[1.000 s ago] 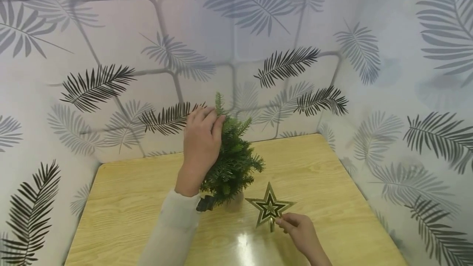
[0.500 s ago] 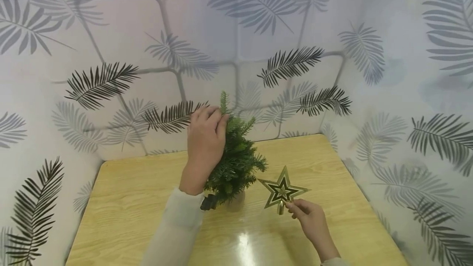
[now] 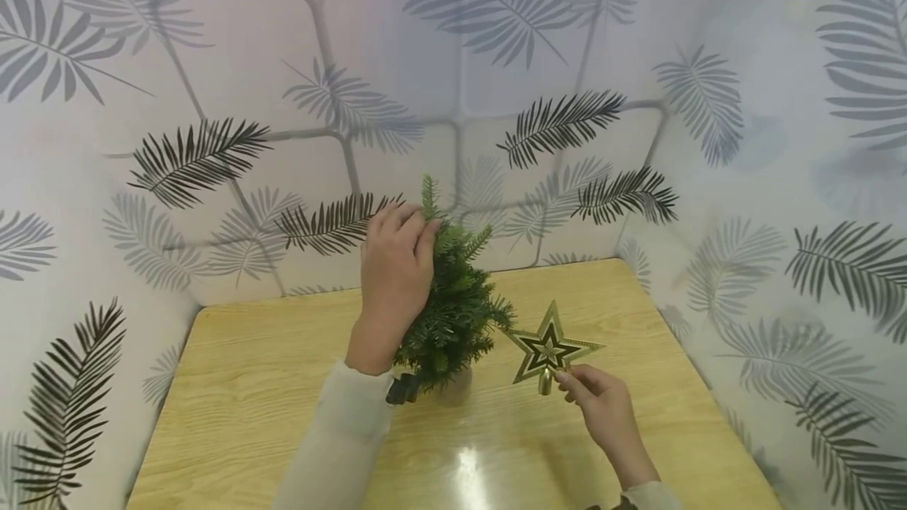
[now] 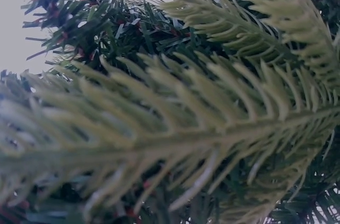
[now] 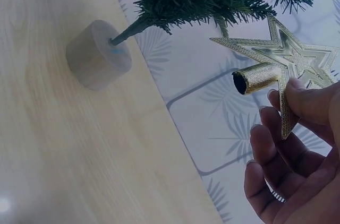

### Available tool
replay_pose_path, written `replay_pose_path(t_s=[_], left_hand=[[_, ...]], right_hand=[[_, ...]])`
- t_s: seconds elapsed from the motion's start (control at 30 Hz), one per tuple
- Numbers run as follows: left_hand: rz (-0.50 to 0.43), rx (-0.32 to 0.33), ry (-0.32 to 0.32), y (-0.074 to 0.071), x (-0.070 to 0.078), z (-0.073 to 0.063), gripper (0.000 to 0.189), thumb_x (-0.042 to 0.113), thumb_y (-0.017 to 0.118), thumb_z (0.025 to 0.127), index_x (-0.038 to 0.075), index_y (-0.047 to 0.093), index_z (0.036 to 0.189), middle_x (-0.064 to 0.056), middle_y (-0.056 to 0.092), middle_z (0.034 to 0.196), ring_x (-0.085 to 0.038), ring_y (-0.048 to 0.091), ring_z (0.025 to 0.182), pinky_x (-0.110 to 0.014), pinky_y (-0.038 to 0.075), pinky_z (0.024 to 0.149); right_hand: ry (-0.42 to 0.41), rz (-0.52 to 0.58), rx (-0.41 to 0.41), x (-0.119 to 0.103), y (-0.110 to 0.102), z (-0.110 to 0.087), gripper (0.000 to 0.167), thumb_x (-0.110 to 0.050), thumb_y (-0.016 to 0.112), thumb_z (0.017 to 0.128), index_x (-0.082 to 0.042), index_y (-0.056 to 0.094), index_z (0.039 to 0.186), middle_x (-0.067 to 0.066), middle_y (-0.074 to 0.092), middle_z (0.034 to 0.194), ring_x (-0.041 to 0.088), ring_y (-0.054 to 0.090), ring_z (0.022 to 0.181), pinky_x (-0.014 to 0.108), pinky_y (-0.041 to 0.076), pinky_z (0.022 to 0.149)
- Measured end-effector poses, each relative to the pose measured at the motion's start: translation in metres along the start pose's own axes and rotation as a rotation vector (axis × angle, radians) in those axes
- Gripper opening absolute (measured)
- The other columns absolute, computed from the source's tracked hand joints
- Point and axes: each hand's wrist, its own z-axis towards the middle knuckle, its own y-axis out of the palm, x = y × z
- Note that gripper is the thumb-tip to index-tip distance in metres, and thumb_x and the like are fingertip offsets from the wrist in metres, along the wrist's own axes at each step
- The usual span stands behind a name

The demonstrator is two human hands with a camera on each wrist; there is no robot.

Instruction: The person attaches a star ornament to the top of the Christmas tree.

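Glossy gold five-pointed star (image 3: 548, 348), hollow tubular base (image 5: 260, 77), pinched by right grip (image 3: 605, 408), left grip (image 3: 397, 266) at green tree (image 3: 453, 317), hold unclear.

the tree (image 3: 453, 321) stands on the table (image 3: 248, 384), left of the star (image 3: 549, 348), before the wall (image 3: 397, 46).

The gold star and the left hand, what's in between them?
In the head view, the little green tree is between the left hand and the gold star.
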Motion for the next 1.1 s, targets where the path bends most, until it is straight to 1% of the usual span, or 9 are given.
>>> replay_pose_path(t_s=[0.1,0.23,0.37,0.63,0.8,0.9,1.03,1.1], left_hand=[[-0.004,-0.002,-0.003,0.0,-0.001,0.0,0.033,0.029,0.055,0.109,0.003,0.075,0.104,-0.014,0.067,0.132,-0.038,0.049,0.136,-0.063,0.038,0.11],[-0.003,-0.007,-0.009,-0.001,-0.001,0.0,0.033,0.029,0.055,0.109,0.004,0.075,0.105,-0.014,0.067,0.133,-0.037,0.049,0.136,-0.066,0.039,0.109],[0.009,-0.011,-0.015,0.0,-0.001,0.0,0.033,0.03,0.055,0.109,0.004,0.076,0.105,-0.013,0.066,0.134,-0.037,0.049,0.137,-0.068,0.039,0.108],[0.015,-0.008,-0.011,-0.002,0.0,0.0,0.032,0.029,0.056,0.109,0.004,0.076,0.105,-0.012,0.066,0.134,-0.037,0.049,0.137,-0.068,0.039,0.107],[0.022,-0.01,-0.011,-0.002,0.0,-0.001,0.032,0.029,0.056,0.109,0.005,0.076,0.104,-0.012,0.066,0.135,-0.037,0.049,0.136,-0.068,0.04,0.106],[0.022,-0.011,-0.012,-0.002,0.0,-0.001,0.032,0.03,0.056,0.109,0.006,0.075,0.104,-0.012,0.066,0.135,-0.037,0.049,0.137,-0.068,0.04,0.106],[0.024,-0.013,-0.02,-0.002,0.0,-0.001,0.031,0.03,0.056,0.109,0.006,0.076,0.106,-0.011,0.066,0.135,-0.036,0.049,0.137,-0.066,0.04,0.106],[0.029,-0.015,-0.022,-0.002,-0.001,0.0,0.031,0.03,0.055,0.109,0.006,0.076,0.106,-0.011,0.066,0.136,-0.035,0.049,0.137,-0.066,0.04,0.106]], right_hand=[[-0.025,-0.015,0.018,0.0,-0.002,0.004,0.015,-0.012,0.072,0.098,0.002,0.076,0.097,0.006,0.075,0.088,0.023,0.069,0.076,0.032,0.058,0.076],[-0.038,-0.023,0.04,-0.002,-0.006,0.01,0.016,-0.015,0.071,0.099,0.0,0.076,0.096,0.007,0.075,0.089,0.02,0.069,0.075,0.028,0.057,0.074],[-0.061,-0.026,0.061,-0.007,-0.011,0.015,0.019,-0.017,0.071,0.1,0.001,0.076,0.096,0.008,0.075,0.089,0.02,0.069,0.076,0.029,0.057,0.073],[-0.105,-0.003,0.101,-0.026,-0.019,0.024,0.021,-0.019,0.072,0.1,0.001,0.077,0.096,0.004,0.075,0.087,0.016,0.068,0.074,0.026,0.055,0.072],[-0.142,0.019,0.121,-0.041,-0.023,0.031,0.019,-0.016,0.073,0.099,0.003,0.077,0.098,0.006,0.076,0.087,0.015,0.067,0.074,0.024,0.055,0.071],[-0.169,0.022,0.133,-0.049,-0.025,0.036,0.018,-0.015,0.074,0.098,0.003,0.077,0.098,0.001,0.076,0.086,0.014,0.066,0.073,0.023,0.054,0.071],[-0.186,0.033,0.145,-0.059,-0.027,0.044,0.018,-0.015,0.074,0.098,0.002,0.077,0.096,-0.009,0.073,0.081,0.013,0.065,0.073,0.021,0.053,0.071],[-0.197,0.048,0.153,-0.066,-0.027,0.047,0.018,-0.016,0.075,0.098,0.002,0.076,0.095,-0.01,0.072,0.081,0.013,0.064,0.073,0.021,0.052,0.071]])
